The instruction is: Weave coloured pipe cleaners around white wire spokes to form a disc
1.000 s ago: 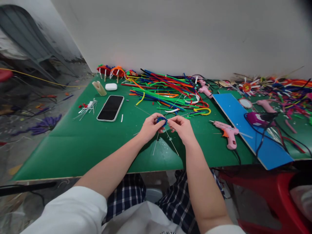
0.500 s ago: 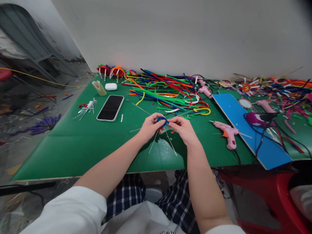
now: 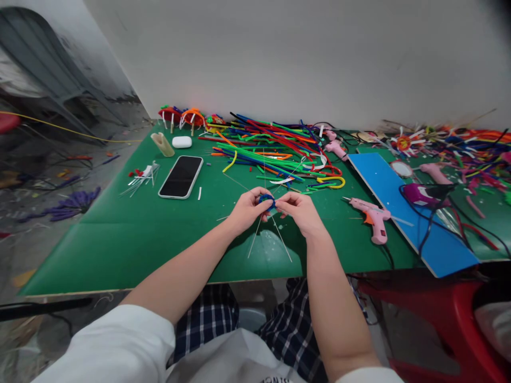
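Observation:
Between my hands, above the green table, is a small blue pipe-cleaner coil [image 3: 265, 199] with several thin, pale wires sticking out from it like spokes. My left hand [image 3: 249, 208] pinches the coil's left side, thumb on top. At its right edge, my right hand [image 3: 298, 211] has thumb and fingertips pressed together on the blue pipe cleaner. Those fingers hide part of the coil and the roots of some wires. Two of the wires [image 3: 282, 239] slant down toward the table's front edge.
Loose coloured pipe cleaners [image 3: 271, 143] lie heaped along the back. A phone [image 3: 181, 177], a white earbud case [image 3: 182, 142] and a bundle of thin wires [image 3: 141, 180] are on the left. Right of my hands, a pink glue gun [image 3: 373, 217] rests beside a blue board [image 3: 403, 207].
The coil and its wires have tilted and turned slightly, with the lower wire ends shifting down and right. Both hands stay on it.

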`<state>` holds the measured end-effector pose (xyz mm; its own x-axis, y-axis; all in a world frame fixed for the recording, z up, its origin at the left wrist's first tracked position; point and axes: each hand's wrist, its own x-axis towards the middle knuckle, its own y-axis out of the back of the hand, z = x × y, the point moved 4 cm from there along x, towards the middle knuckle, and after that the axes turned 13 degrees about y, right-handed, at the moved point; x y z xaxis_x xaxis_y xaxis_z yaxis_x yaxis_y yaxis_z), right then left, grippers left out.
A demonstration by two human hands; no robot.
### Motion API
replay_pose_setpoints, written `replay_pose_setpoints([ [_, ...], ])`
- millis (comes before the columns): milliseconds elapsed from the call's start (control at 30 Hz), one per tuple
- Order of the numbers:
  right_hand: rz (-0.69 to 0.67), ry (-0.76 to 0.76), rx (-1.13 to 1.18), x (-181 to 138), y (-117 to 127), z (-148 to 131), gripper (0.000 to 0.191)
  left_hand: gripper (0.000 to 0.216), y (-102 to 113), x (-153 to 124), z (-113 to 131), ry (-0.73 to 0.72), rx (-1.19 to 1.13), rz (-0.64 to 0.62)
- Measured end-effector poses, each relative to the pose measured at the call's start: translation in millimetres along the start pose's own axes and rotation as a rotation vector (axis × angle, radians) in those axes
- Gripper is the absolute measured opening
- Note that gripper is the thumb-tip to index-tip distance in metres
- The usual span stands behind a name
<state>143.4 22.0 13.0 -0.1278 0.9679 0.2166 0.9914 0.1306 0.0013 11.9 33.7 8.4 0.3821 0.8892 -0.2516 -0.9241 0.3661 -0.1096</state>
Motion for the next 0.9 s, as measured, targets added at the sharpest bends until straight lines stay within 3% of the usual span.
replay_pose_setpoints([
  [267,-0.031,0.005,0.003,0,0,-1,0.019,0.024,0,1,0,-0.015,-0.032,-0.027],
  [900,0.052,0.154,-0.251,-1,-6,-12,0.017,0.025,-1,0,-2,-0.002,-0.04,-0.042],
])
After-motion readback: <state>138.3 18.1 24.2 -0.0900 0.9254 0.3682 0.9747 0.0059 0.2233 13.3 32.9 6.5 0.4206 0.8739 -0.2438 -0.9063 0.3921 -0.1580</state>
